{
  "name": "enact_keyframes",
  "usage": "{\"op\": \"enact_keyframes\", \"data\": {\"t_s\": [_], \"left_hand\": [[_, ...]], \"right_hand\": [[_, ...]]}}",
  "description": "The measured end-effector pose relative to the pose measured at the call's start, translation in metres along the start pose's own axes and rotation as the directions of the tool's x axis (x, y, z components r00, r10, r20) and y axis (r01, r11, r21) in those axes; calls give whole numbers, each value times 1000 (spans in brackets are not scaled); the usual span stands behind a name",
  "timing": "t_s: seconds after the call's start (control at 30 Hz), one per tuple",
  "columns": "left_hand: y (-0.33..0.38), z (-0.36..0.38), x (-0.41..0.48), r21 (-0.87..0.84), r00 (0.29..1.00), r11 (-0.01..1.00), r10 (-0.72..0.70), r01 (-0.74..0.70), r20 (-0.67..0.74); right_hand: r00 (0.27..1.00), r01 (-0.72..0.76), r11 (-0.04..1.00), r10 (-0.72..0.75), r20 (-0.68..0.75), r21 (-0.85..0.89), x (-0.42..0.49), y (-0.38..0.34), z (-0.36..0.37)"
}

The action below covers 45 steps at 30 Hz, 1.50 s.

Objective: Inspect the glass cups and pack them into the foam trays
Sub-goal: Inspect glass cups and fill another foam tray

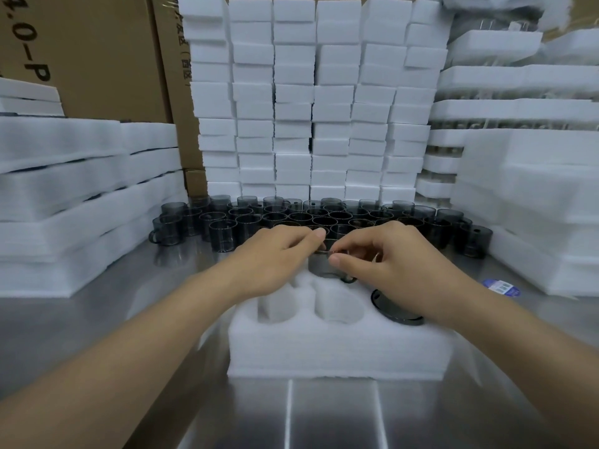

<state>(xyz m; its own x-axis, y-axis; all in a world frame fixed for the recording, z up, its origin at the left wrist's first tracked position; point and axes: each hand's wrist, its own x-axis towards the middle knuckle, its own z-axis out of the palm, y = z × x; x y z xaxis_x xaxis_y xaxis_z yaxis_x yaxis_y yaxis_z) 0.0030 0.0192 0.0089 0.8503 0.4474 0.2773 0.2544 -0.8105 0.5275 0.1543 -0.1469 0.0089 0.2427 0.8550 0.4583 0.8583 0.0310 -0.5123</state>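
A white foam tray (337, 351) with round pockets lies on the steel table in front of me. Both hands hold one smoky grey glass cup (319, 267) by its rim over a far pocket of the tray. My left hand (275, 257) pinches the rim from the left, and my right hand (385, 257) pinches it from the right. Another grey cup (393, 311) sits in a right-hand pocket, partly hidden by my right wrist. Two near pockets (337, 303) hold no cup. Several loose grey cups (291, 218) stand in rows behind the tray.
Tall stacks of white foam blocks (308, 102) rise behind the cups. Foam sheets (71, 196) are piled at the left, and packed foam trays (525, 176) at the right. Cardboard boxes (97, 53) stand at the back left. A blue label (500, 286) lies on the table's right side.
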Motion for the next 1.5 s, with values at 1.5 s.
{"op": "enact_keyframes", "data": {"t_s": [1.5], "left_hand": [[2, 6, -4, -38, 960, 995, 80, -93, -269]], "right_hand": [[722, -232, 941, -4, -692, -247, -4, 106, -54]]}}
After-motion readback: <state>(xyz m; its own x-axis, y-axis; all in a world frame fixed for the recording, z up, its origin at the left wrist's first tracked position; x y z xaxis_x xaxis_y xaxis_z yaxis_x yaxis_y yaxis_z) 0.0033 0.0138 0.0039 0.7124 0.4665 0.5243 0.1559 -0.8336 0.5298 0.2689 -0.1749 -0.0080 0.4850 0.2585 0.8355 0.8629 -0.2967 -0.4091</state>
